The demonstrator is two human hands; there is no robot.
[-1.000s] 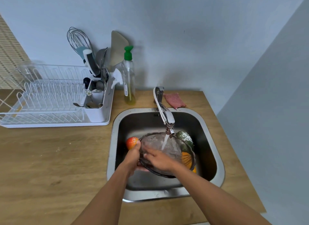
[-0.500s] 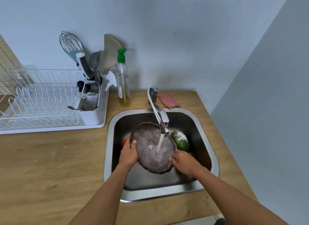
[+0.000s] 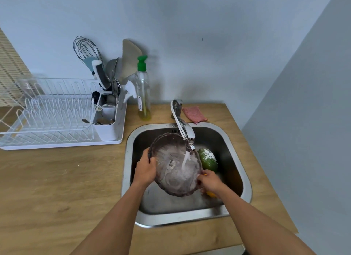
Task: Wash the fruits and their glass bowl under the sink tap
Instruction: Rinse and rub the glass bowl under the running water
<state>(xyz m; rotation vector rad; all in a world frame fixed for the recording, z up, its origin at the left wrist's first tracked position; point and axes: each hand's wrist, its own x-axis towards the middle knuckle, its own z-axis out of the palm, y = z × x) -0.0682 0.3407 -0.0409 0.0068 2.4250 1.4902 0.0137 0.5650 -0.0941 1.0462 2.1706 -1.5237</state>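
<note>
i hold the glass bowl (image 3: 176, 171) under the running tap (image 3: 185, 130), left grip (image 3: 145, 169) and right grip (image 3: 209, 180) clamped on its rim; soap bottle (image 3: 143, 95) label unreadable.

Glass bowl (image 3: 175, 171): smoky-tinted, scalloped rim, tilted with its inside facing up and toward the camera, held over the sink (image 3: 245, 177) under the tap (image 3: 185, 130); the water stream (image 3: 185, 159) strikes its inside, which is wet and foamy. Green fruit (image 3: 208, 159), foam-speckled on top, lies in the basin just right of the bowl. An orange-yellow fruit (image 3: 210, 193) shows partly at the bowl's lower right.
</note>
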